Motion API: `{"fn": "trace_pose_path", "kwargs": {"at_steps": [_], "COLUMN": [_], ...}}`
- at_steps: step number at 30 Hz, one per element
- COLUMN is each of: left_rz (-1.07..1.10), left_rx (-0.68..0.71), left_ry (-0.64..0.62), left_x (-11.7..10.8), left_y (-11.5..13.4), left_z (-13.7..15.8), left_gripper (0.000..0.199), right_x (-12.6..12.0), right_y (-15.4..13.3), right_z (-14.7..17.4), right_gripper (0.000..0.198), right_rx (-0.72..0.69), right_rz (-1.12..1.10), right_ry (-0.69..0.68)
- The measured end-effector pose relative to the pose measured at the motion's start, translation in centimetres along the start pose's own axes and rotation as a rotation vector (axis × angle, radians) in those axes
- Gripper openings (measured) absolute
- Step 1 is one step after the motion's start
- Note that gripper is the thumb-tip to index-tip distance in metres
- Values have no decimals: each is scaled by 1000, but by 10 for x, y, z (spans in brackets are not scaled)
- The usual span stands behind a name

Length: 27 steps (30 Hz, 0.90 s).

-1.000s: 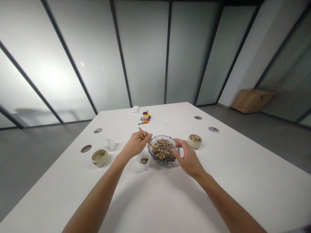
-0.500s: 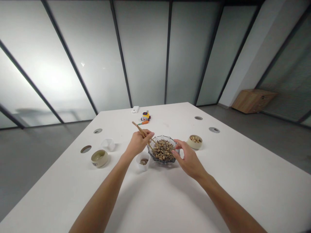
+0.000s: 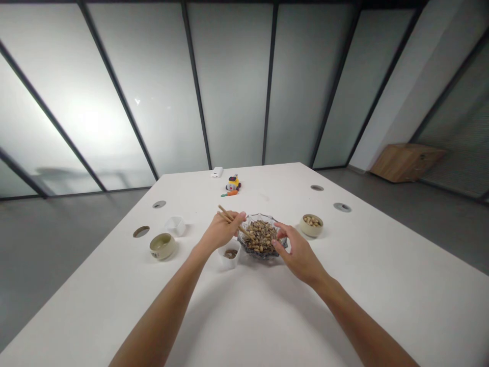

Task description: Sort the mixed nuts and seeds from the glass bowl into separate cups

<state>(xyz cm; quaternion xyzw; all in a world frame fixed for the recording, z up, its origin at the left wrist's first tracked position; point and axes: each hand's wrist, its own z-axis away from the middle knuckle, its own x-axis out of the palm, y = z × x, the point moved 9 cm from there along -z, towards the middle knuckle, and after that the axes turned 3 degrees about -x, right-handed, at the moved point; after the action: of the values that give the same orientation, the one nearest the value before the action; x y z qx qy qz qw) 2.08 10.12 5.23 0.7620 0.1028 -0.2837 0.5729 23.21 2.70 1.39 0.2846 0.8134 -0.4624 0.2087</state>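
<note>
Two chopsticks (image 3: pixel 224 213) were held in the left hand (image 3: pixel 221 233) in the head view, angled into seeds (image 3: pixel 263 237) in a glass bowl (image 3: pixel 263 255) midway between the white table's (image 3: pixel 267 311) side edges. The right hand (image 3: pixel 300 255) curved at the bowl's rim, thumb and fingers parted. Work looked only partly done: few seeds lay in the white cup (image 3: pixel 229 263) beside it, many in the bowl. Pale nuts filled a round dish (image 3: pixel 311 232) toward the right edge.

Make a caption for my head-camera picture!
Left hand holds tan wooden chopsticks at brown seeds in a clear glass bowl; right hand at its rim.
</note>
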Motion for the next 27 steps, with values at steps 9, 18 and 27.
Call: {"fn": "trace_pose_path", "kwargs": {"at_steps": [9,18,27], "left_rz": [-181,-39,-49], "left_rx": [64,64,142], "left_ry": [18,84,87], "left_x": [-19,-21,-22], "left_y": [21,26,27], "left_z": [10,11,10], "left_gripper": [49,37,33], "right_x": [2,3,1], "right_y": [-2,-3,-4], "right_z": [1,0,0], "right_gripper": [42,44,42], "right_rx": [3,13,2], "right_rz": [-4,-12,-16], "right_ry": [-33,-52,-44]}}
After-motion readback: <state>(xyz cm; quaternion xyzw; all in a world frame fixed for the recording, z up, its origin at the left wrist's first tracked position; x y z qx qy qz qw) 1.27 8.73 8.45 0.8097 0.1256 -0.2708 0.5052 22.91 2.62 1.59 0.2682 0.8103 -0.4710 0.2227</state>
